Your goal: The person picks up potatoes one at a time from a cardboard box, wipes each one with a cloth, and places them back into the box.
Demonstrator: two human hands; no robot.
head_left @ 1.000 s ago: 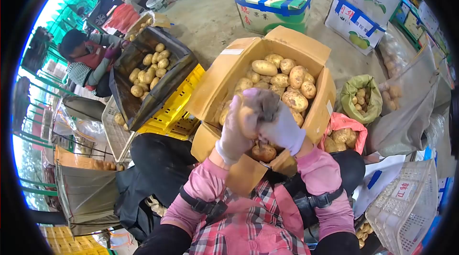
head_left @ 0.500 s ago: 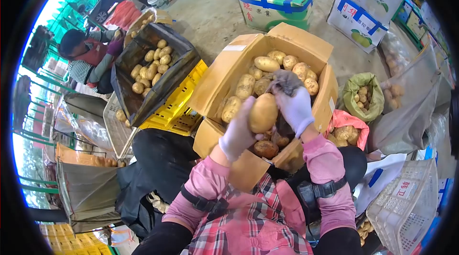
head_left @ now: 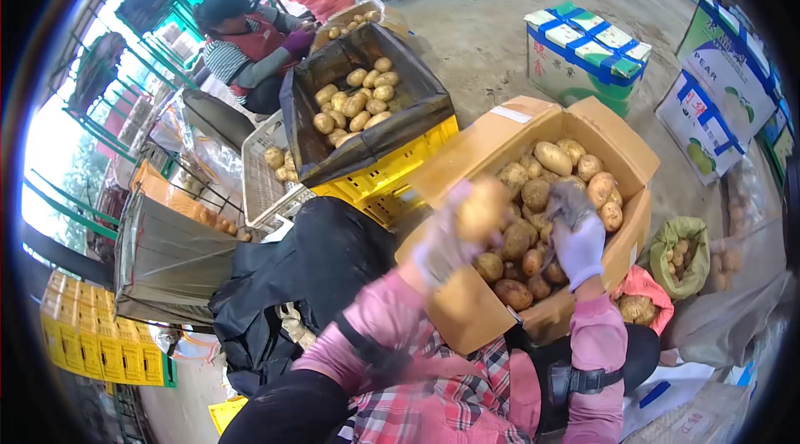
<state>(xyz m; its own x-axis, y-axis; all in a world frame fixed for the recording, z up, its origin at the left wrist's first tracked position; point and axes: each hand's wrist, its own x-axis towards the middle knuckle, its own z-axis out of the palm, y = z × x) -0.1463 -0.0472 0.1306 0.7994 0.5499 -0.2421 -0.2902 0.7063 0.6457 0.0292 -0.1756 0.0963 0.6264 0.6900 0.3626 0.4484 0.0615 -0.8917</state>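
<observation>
My left hand, in a pale glove and blurred by motion, holds a large potato above the left side of an open cardboard box. Inside the box lie several potatoes, some browner than others. My right hand, gloved with dirty grey fingers, is over the right part of the box, close to the potatoes. Its fingers are bent, and what they hold, if anything, cannot be made out.
A black-lined yellow crate with potatoes stands left of the box, beside a white basket. Behind it a co-worker sits. A green sack and a red bag stand at right; a taped carton stands behind.
The view has turned left, so the scene sits further right. My left hand has moved away from my right hand with the large potato, towards the box's left side.
</observation>
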